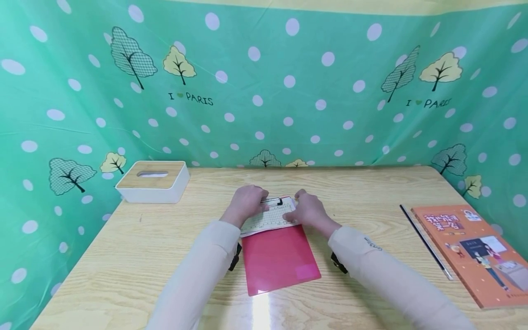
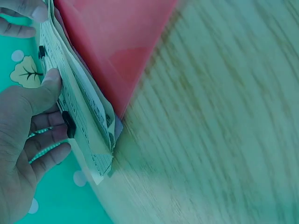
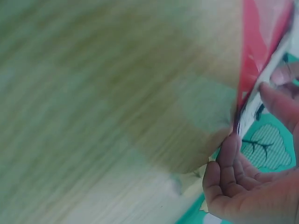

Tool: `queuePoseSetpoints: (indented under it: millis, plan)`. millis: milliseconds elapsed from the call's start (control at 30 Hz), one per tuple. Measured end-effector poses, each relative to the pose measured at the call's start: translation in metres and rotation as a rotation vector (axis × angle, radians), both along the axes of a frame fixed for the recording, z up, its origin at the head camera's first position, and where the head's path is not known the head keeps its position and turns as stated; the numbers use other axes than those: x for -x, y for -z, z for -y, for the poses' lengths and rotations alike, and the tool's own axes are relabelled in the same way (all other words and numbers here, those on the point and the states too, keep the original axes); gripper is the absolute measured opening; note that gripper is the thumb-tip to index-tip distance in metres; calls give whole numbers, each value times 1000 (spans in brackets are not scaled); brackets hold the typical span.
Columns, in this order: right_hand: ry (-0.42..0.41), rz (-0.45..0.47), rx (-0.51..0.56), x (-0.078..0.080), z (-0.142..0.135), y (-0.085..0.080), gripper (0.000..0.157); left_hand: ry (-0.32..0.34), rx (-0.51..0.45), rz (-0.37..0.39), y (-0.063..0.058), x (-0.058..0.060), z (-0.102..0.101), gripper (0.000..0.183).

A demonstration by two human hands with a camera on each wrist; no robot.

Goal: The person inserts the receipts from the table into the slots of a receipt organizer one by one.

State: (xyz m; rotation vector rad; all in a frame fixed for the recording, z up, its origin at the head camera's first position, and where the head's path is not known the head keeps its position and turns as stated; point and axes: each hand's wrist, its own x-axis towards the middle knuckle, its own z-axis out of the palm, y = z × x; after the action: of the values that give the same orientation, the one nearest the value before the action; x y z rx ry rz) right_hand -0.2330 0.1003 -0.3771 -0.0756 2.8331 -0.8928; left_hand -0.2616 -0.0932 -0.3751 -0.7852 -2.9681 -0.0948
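Note:
A red clipboard (image 1: 280, 256) lies on the table, its lower part bare. Printed sheets of paper (image 1: 270, 219) cover its upper part, and their lower edges fan apart in the left wrist view. At the top is a metal clip (image 1: 272, 200) with black ends. My left hand (image 1: 247, 204) grips this clip, thumb (image 2: 51, 86) in front and fingers behind. My right hand (image 1: 307, 208) holds the right side of the sheets near the top corner, its thumb over the paper and its other fingers at the clipboard's edge.
A white tissue box (image 1: 152, 195) with a wooden lid stands at the back left. On the right lie a dark pencil (image 1: 426, 243) and an orange book (image 1: 474, 256). A green patterned curtain (image 1: 264, 91) hangs behind the wooden table (image 1: 165, 247).

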Motion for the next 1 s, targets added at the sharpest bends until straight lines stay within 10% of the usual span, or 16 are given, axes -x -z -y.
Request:
queuePoseSetpoints:
  millis: [367, 1000]
  plan:
    - [140, 142, 288, 9, -7, 2, 29, -10, 17, -3, -1, 0, -1, 42]
    - [218, 27, 301, 5, -6, 0, 16, 13, 27, 10, -2, 3, 0, 47]
